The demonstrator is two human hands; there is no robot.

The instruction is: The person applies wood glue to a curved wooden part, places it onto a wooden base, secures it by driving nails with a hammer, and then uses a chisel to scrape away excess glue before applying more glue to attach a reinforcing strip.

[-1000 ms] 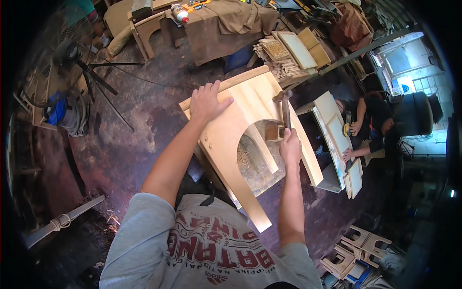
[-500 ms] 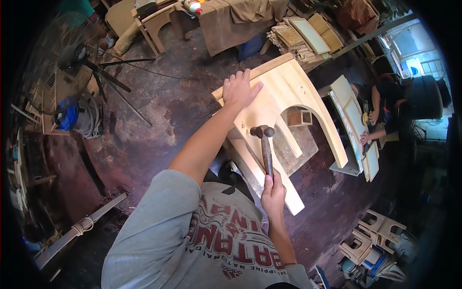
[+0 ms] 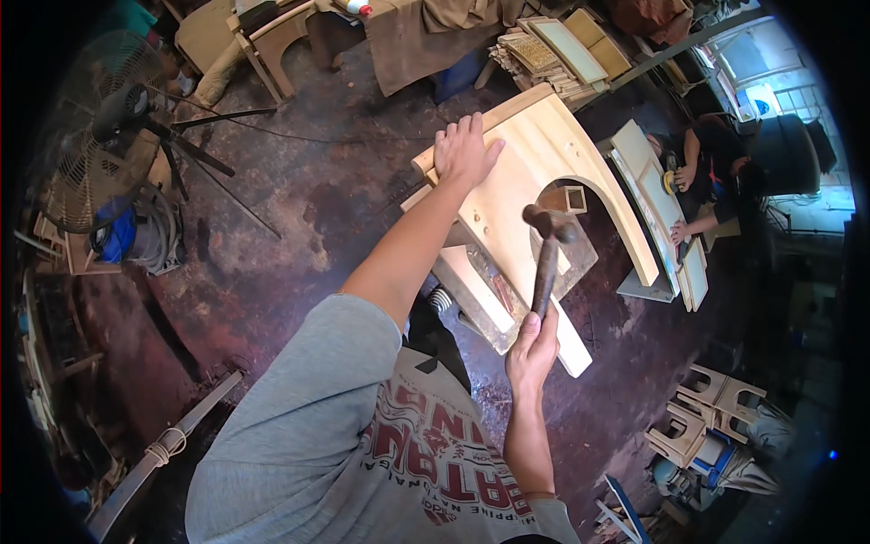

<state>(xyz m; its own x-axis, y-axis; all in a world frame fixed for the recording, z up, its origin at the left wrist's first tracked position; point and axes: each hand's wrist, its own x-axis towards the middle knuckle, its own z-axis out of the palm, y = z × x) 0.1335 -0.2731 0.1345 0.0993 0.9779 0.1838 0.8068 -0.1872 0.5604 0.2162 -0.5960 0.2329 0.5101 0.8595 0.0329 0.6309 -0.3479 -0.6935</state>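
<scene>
A pale wooden furniture frame (image 3: 521,145) with an arched cut-out and several legs stands tilted in front of me. My left hand (image 3: 464,156) grips its far-left rail, the fingers over the edge and the thumb on the flat panel. In my right hand (image 3: 533,352) is a hammer (image 3: 546,263), held by its dark handle with the head up. The hammer head appears above the cut-out; whether it touches the wood I cannot tell. Small round knots or holes mark the panel. Beneath the frame shows a worn low board (image 3: 497,337).
A big fan (image 3: 109,127) on a tripod stands left. At the right a co-worker's hands (image 3: 691,172) work on a pale panel (image 3: 666,204) with a yellow round tool. Arched wooden pieces (image 3: 689,431) lie lower right. Cloth (image 3: 408,50) drapes a table at the back; stacked boards (image 3: 553,63) sit beside it.
The hammer head has moved right and up off the panel, toward the cut-out. My left hand stays on the rail. The whole view has shifted slightly.
</scene>
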